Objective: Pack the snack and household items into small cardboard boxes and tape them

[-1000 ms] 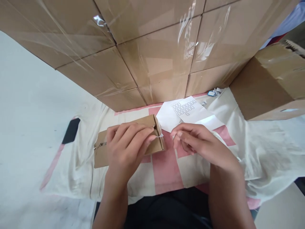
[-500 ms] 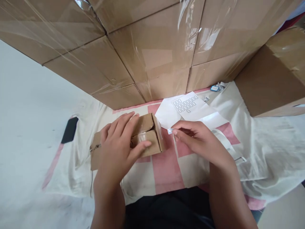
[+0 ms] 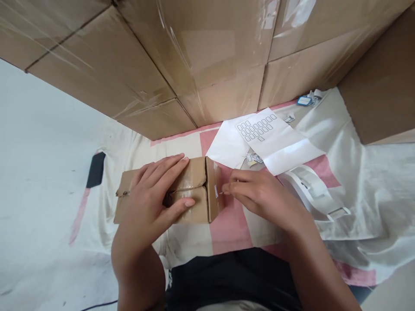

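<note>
My left hand lies across the top of a small brown cardboard box, its fingers stretched out and its thumb apart. The flaps meet in a taped seam; the palm hides part of the top. On the box's right end face is a small white label. Just right of that label, my right hand has its thumb and fingers pinched together. A tiny pale edge shows at the fingertips, too small to name. Behind the right hand, a white sheet with printed rounded outlines overlaps another white sheet.
Large taped cartons rise like a wall behind, with another carton at the right. A curled white strip lies by my right wrist. Small cut labels and a blue-edged tag lie on the cloth. A black phone-like slab is at the left.
My right hand has moved left and down to the box's end with the small white label, which now shows against that face. The box has turned slightly; my left hand remains on it.
</note>
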`<state>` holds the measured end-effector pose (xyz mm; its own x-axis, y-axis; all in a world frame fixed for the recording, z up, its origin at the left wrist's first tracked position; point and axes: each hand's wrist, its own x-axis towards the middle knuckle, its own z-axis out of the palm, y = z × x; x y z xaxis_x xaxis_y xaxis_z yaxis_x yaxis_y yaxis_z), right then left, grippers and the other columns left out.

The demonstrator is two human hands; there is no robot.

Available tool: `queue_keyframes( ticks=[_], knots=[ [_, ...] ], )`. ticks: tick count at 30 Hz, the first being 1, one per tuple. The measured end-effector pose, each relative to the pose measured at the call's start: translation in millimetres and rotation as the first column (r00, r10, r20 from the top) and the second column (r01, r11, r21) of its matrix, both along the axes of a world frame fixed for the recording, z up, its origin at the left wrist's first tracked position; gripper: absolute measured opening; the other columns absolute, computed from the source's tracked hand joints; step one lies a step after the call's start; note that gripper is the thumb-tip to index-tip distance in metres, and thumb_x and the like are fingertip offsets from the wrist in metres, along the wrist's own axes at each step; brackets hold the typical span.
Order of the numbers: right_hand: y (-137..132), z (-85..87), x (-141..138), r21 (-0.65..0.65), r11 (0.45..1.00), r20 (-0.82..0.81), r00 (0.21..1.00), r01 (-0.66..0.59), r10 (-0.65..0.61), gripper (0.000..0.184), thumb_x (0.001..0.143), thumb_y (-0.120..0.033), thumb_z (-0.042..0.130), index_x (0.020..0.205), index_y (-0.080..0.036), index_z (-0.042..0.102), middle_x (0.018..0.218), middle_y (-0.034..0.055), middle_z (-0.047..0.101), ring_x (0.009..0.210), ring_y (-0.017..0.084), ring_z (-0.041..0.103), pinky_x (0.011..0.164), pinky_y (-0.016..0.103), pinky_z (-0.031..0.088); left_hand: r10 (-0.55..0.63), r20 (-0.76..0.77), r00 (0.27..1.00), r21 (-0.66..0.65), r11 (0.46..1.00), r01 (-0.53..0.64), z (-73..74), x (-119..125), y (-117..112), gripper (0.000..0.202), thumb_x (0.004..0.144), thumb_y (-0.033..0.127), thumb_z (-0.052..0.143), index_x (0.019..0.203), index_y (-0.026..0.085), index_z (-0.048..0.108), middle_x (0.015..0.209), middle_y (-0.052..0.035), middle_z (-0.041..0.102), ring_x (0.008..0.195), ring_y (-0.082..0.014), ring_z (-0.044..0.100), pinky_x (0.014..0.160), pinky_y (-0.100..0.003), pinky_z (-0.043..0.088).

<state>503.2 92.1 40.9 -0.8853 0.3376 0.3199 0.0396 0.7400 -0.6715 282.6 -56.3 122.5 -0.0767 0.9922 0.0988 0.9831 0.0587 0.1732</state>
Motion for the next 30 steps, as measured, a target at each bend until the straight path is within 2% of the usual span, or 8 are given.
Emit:
queue_keyframes(
  ticks=[4, 8, 13, 18, 23, 30],
  knots=[
    [-3.7, 5.6, 0.1, 0.215, 0.977, 0.006, 1.000, -0.001, 0.000, 0.024, 0.103, -0.010, 0.050, 0.101, -0.018, 0.073, 0.089, 0.0017, 0.065, 0.076, 0.013, 0.059, 0.066, 0.027, 0.038, -0.010, -0.015, 1.000, 0.001, 1.000, 0.010, 0.8, 0.7, 0.1, 0.058, 0.101, 0.056, 0.049, 0.152, 0.029, 0.044, 0.153, -0.0067, 0.055, 0.139, -0.0321, 0.051, 0.114, -0.046, 0.033],
    [-5.1, 5.1, -5.9, 0.291, 0.957, -0.008, 1.000, 0.006, -0.004, 0.019, 0.102, -0.011, 0.054, 0.098, -0.017, 0.072, 0.089, 0.0014, 0.064, 0.074, 0.013, 0.055, 0.065, 0.028, 0.037, -0.013, -0.019, 1.000, -0.002, 1.000, 0.013, 0.8, 1.1, 0.1, 0.060, 0.100, 0.058, 0.049, 0.152, 0.029, 0.044, 0.154, -0.0070, 0.054, 0.139, -0.0325, 0.050, 0.115, -0.047, 0.032],
    [-4.6, 8.2, -8.4, 0.268, 0.963, -0.022, 1.000, 0.022, -0.017, 0.021, 0.098, -0.006, 0.056, 0.088, -0.017, 0.071, 0.085, 0.0003, 0.062, 0.070, 0.013, 0.052, 0.062, 0.029, 0.033, -0.045, -0.010, 0.999, -0.001, 0.999, 0.045, 1.7, -1.3, 1.3, 0.063, 0.096, 0.061, 0.055, 0.150, 0.030, 0.046, 0.153, -0.0066, 0.056, 0.137, -0.0323, 0.053, 0.114, -0.046, 0.034],
    [-7.5, 6.8, -3.2, 0.163, 0.986, 0.009, 0.999, -0.034, 0.033, 0.021, 0.102, -0.010, 0.055, 0.096, -0.017, 0.073, 0.085, 0.0007, 0.062, 0.072, 0.013, 0.054, 0.064, 0.027, 0.035, -0.062, 0.016, 0.998, -0.012, 0.998, 0.062, 3.1, -2.5, 3.6, 0.061, 0.097, 0.059, 0.055, 0.150, 0.030, 0.046, 0.153, -0.0064, 0.056, 0.137, -0.0322, 0.053, 0.113, -0.047, 0.035],
    [-8.8, 1.6, -1.1, 0.217, 0.976, 0.033, 0.999, -0.027, 0.020, 0.021, 0.101, -0.009, 0.055, 0.099, -0.017, 0.074, 0.085, 0.0011, 0.062, 0.072, 0.014, 0.052, 0.064, 0.028, 0.034, -0.063, 0.031, 0.998, -0.019, 0.998, 0.064, 2.8, -4.0, 4.2, 0.062, 0.096, 0.062, 0.055, 0.150, 0.033, 0.046, 0.154, -0.0051, 0.055, 0.137, -0.0331, 0.053, 0.114, -0.049, 0.035],
    [-9.7, 2.7, -0.4, 0.281, 0.960, 0.040, 0.999, -0.024, 0.014, 0.022, 0.102, -0.010, 0.053, 0.097, -0.018, 0.072, 0.084, 0.0010, 0.061, 0.070, 0.014, 0.049, 0.062, 0.029, 0.032, -0.097, 0.047, 0.994, -0.033, 0.995, 0.098, 3.9, -9.2, 5.0, 0.065, 0.095, 0.063, 0.057, 0.152, 0.036, 0.044, 0.154, -0.0048, 0.055, 0.137, -0.0351, 0.053, 0.114, -0.052, 0.036]
  ],
)
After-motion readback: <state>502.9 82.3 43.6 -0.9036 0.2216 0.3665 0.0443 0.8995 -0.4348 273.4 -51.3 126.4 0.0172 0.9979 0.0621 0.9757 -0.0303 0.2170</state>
